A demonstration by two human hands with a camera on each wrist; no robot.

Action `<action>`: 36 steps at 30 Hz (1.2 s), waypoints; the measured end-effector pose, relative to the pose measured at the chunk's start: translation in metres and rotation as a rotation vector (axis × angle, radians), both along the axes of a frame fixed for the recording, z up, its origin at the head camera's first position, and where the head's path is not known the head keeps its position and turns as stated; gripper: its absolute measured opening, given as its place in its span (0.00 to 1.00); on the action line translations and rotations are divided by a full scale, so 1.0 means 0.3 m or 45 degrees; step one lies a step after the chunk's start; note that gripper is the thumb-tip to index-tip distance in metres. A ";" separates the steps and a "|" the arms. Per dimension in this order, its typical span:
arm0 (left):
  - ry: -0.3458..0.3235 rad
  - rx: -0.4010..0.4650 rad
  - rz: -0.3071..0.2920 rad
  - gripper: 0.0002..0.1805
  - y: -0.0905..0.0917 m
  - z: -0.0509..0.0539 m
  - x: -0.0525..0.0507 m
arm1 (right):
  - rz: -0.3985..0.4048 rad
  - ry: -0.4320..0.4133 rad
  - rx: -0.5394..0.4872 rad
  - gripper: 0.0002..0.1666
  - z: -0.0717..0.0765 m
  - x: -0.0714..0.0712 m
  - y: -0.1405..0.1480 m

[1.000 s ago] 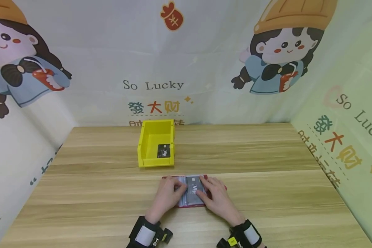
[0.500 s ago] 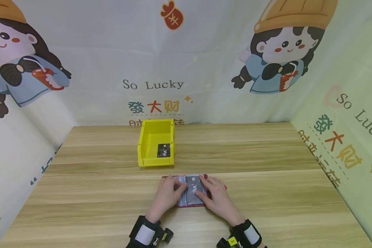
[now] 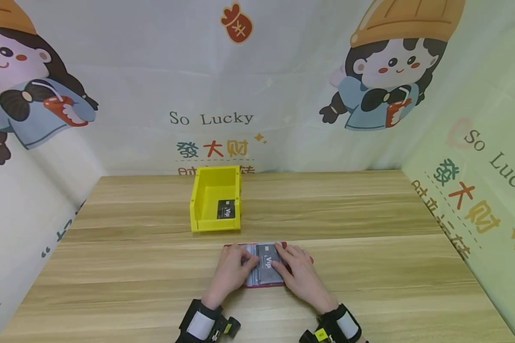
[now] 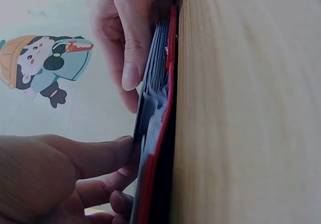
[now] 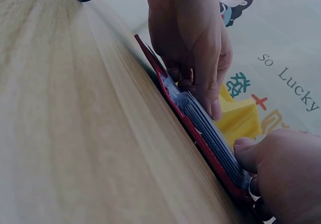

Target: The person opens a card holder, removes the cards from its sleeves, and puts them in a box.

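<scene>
A red card holder (image 3: 263, 286) with clear sleeves (image 4: 159, 58) lies spread on the table between my hands. A dark card marked "Vip" (image 3: 267, 272) sits at its top sleeve. My left hand (image 3: 232, 267) pinches the card's left edge between thumb and finger; the remaining fingers are curled. On the other side, my right hand (image 3: 302, 274) rests on the holder, thumb on the card and index finger near the far edge, both fairly straight. Seen from the right wrist, the sleeves (image 5: 213, 131) form a thick stack under the right thumb. How far the card is inside its sleeve cannot be told.
Beyond the holder stands a yellow bin (image 3: 216, 225), open at the top, with another black "Vip" card (image 3: 226, 209) inside at its right side. The wooden table (image 3: 347, 205) meets a printed cloth backdrop (image 3: 283, 95) at the back and sides.
Hardly anything differs: both hands stay in place on the holder, with only a slight shift of the right thumb. The head view has shifted very slightly.
</scene>
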State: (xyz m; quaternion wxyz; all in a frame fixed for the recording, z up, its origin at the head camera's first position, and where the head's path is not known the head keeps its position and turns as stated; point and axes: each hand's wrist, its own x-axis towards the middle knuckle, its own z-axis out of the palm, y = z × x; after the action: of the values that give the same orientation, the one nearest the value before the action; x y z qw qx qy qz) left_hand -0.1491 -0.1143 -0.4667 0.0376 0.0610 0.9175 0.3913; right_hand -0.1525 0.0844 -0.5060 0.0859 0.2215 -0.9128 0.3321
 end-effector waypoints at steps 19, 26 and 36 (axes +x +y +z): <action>-0.008 -0.005 0.003 0.11 -0.002 0.007 0.003 | -0.005 -0.052 0.008 0.30 0.009 0.003 -0.002; -0.017 -0.011 -0.001 0.11 -0.004 0.008 0.001 | -0.006 -0.062 0.011 0.30 0.011 0.003 -0.002; -0.044 0.024 -0.028 0.12 -0.021 0.010 -0.009 | -0.004 -0.045 0.008 0.30 0.008 0.004 -0.002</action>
State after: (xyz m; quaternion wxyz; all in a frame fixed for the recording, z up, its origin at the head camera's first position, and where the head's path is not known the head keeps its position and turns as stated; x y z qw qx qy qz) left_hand -0.1519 -0.1205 -0.4638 0.0573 0.0645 0.9122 0.4005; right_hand -0.1512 0.0838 -0.5036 0.0694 0.2145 -0.9156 0.3329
